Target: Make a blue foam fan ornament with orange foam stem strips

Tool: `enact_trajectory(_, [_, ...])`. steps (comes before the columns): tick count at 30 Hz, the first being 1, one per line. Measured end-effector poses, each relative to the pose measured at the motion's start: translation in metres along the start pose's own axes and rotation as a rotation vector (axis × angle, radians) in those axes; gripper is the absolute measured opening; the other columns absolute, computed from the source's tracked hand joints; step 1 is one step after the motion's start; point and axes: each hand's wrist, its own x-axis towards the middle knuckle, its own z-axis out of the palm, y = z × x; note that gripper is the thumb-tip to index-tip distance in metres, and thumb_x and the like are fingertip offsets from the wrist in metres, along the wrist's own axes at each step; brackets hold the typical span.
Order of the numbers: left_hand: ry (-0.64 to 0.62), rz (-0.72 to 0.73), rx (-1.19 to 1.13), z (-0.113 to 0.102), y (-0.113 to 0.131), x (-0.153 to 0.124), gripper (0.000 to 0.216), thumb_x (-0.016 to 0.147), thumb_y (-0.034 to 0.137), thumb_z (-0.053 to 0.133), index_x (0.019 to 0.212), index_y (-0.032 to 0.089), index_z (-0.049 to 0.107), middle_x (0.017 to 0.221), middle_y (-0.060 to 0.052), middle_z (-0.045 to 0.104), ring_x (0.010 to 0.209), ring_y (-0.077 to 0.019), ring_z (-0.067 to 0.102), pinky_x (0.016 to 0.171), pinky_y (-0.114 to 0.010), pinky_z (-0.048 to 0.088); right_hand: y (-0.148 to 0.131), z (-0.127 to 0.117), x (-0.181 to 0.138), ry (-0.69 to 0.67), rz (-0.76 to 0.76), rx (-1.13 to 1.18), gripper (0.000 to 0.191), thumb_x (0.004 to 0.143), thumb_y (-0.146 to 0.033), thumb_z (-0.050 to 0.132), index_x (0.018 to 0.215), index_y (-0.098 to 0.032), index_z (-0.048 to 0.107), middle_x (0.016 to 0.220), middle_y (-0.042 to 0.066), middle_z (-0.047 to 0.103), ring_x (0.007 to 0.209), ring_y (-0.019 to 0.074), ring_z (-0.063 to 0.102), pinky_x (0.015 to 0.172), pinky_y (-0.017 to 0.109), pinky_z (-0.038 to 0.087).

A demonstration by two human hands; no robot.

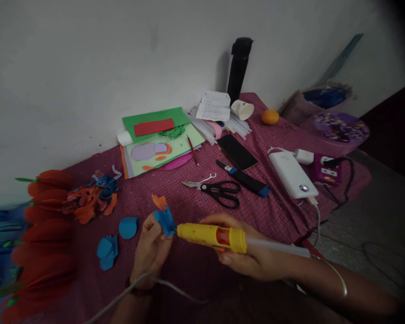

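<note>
Between the fingers of my left hand [152,249] is a blue foam or paper piece [166,220], with an orange leaf-shaped tip [159,202] standing out above it. My right hand [246,252] is wrapped round a yellow hot glue gun [202,235], which has a long clear glue stick [278,247] out of its back. The gun's nozzle points left and meets or nearly meets the right edge of the blue piece. Left of my left hand lie a rounded blue cutout [128,227] and a small pile of blue cutouts [107,253].
Black-handled scissors [219,191], a craft knife [246,179] and a phone [237,151] lie beyond my hands. Red paper pumpkins [47,243] and scraps [91,198] are left. A power bank [293,174] and purple power strip [328,168] sit right. A cable crosses my left wrist.
</note>
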Motion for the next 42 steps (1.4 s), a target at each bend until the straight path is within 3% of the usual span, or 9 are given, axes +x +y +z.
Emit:
enact_trajectory(7, [-0.039,0.016,0.028,0.001,0.0,0.002,0.024,0.059,0.028,0.083,0.061,0.019,0.061,0.049,0.006,0.051,0.045,-0.0057,0.044,0.048,-0.017,0.043,0.003,0.002,-0.002,0.03,0.024,-0.015,0.05,0.091,-0.033,0.051,0.136,-0.018,0.036,0.128,0.013,0.05,0.107,0.0192,0.056,0.091,0.033,0.046])
enact_trajectory(12, [-0.049,0.063,0.058,0.002,-0.001,0.001,0.025,0.062,0.026,0.081,0.055,0.018,0.058,0.05,0.005,0.05,0.047,-0.0067,0.043,0.05,-0.019,0.041,0.004,0.002,-0.003,0.006,0.032,-0.031,0.052,0.092,-0.034,0.05,0.139,-0.018,0.035,0.14,0.015,0.041,0.116,0.0214,0.051,0.098,0.037,0.042])
enact_trajectory(15, [-0.04,0.123,0.122,0.002,0.0,-0.001,0.023,0.066,0.027,0.079,0.057,0.018,0.06,0.054,0.004,0.056,0.051,-0.0079,0.047,0.052,-0.019,0.042,0.007,0.005,-0.005,0.064,0.034,0.076,0.054,0.091,-0.035,0.05,0.139,-0.018,0.034,0.123,0.015,0.052,0.104,0.0202,0.055,0.088,0.036,0.047])
enact_trajectory(18, [-0.02,0.186,0.17,0.002,0.0,-0.001,0.022,0.066,0.025,0.079,0.057,0.018,0.06,0.055,0.004,0.056,0.052,-0.0075,0.048,0.052,-0.018,0.041,0.014,0.009,-0.003,0.209,0.041,0.386,0.061,0.087,-0.041,0.057,0.138,-0.02,0.032,0.089,0.005,0.057,0.073,0.014,0.054,0.065,0.028,0.047])
enact_trajectory(20, [-0.014,0.225,0.188,0.005,0.0,-0.001,0.024,0.064,0.024,0.08,0.054,0.018,0.059,0.052,0.004,0.053,0.051,-0.0073,0.046,0.052,-0.018,0.04,0.02,0.01,0.005,0.31,0.077,0.549,0.056,0.081,-0.043,0.064,0.128,-0.021,0.043,0.076,-0.001,0.053,0.064,0.0116,0.049,0.06,0.025,0.044])
enact_trajectory(22, [-0.014,0.26,0.21,0.008,-0.001,-0.002,0.024,0.065,0.023,0.079,0.053,0.018,0.059,0.051,0.005,0.052,0.051,-0.0079,0.047,0.052,-0.02,0.04,0.025,0.012,0.018,0.384,0.136,0.595,0.039,0.077,-0.042,0.068,0.107,-0.02,0.055,0.072,-0.002,0.051,0.064,0.0115,0.048,0.061,0.026,0.044])
enact_trajectory(25, [-0.039,0.298,0.234,0.014,-0.001,-0.005,0.022,0.065,0.021,0.077,0.053,0.018,0.06,0.053,0.004,0.054,0.051,-0.0088,0.049,0.052,-0.021,0.041,0.03,0.018,0.038,0.44,0.235,0.576,0.028,0.071,-0.039,0.071,0.082,-0.02,0.054,0.073,-0.002,0.05,0.063,0.0103,0.046,0.06,0.024,0.043])
enact_trajectory(30, [-0.072,0.327,0.276,0.02,-0.002,-0.013,0.023,0.063,0.023,0.08,0.051,0.018,0.061,0.053,0.003,0.057,0.05,-0.009,0.05,0.05,-0.02,0.043,0.028,0.032,0.056,0.371,0.227,0.648,0.031,0.068,-0.037,0.074,0.075,-0.018,0.05,0.07,-0.003,0.049,0.06,0.0084,0.043,0.055,0.021,0.038])
enact_trajectory(42, [-0.084,0.175,0.145,0.022,-0.007,-0.01,0.031,0.053,0.031,0.086,0.049,0.017,0.059,0.048,0.004,0.056,0.047,-0.0086,0.052,0.049,-0.019,0.045,0.02,0.041,0.059,0.248,0.101,0.849,0.032,0.059,-0.029,0.081,0.075,-0.02,0.055,0.069,-0.004,0.048,0.064,0.0096,0.046,0.057,0.02,0.042])
